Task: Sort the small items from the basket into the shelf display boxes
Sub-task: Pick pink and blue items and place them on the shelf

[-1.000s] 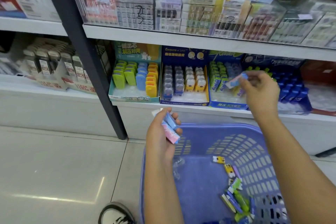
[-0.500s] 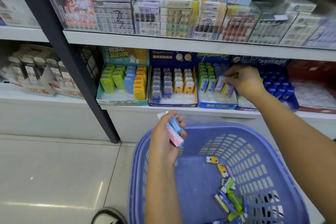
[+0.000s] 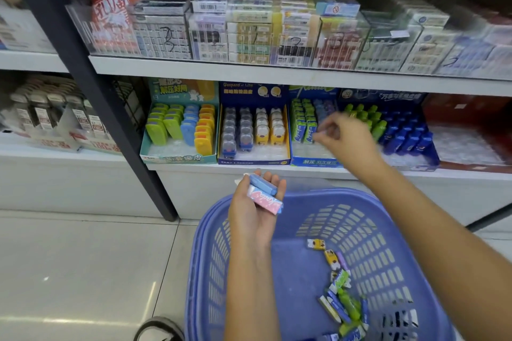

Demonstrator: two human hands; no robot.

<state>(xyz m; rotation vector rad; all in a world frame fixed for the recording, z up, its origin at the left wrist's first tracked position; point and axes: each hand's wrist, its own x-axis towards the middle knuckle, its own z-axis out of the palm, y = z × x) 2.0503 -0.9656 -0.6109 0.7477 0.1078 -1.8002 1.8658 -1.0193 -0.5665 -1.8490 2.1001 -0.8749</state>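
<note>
Head view: the left hand (image 3: 256, 203) is raised palm-up over the near-left rim of the basket (image 3: 304, 198), its fingers (image 3: 278, 185) curled up round 2 small packs (image 3: 264, 195) that it holds. One pack is blue and the other is pink and white, and they lie side by side across the palm. A scrap of something white shows behind the fingertips.

The right hand (image 3: 345, 140) is reached up in front of the blue display box (image 3: 315, 162) on the lower shelf (image 3: 194, 171), beside the rows of green packs (image 3: 303, 126) standing in it. The hand is motion-blurred, with thumb and forefinger drawn close. I cannot tell whether they pinch anything.

The basket is violet-blue slotted plastic and sits on the tiled floor (image 3: 83, 271) below the shelf. The loose items (image 3: 342, 300) lie along its bottom right side, green, blue, yellow and white pieces in a scattered line.

3 more boxes stand on the lower shelf:
- a teal box (image 3: 180, 158) with green, blue and orange pieces
- a navy box (image 3: 253, 160) with grey and yellow ones
- a dark blue box (image 3: 410, 133) of green and blue bottles, past the right hand

Clear bins (image 3: 249, 36) of stacked packs fill the upper shelf. The toe of a shoe (image 3: 160, 329) shows at the bottom edge.
</note>
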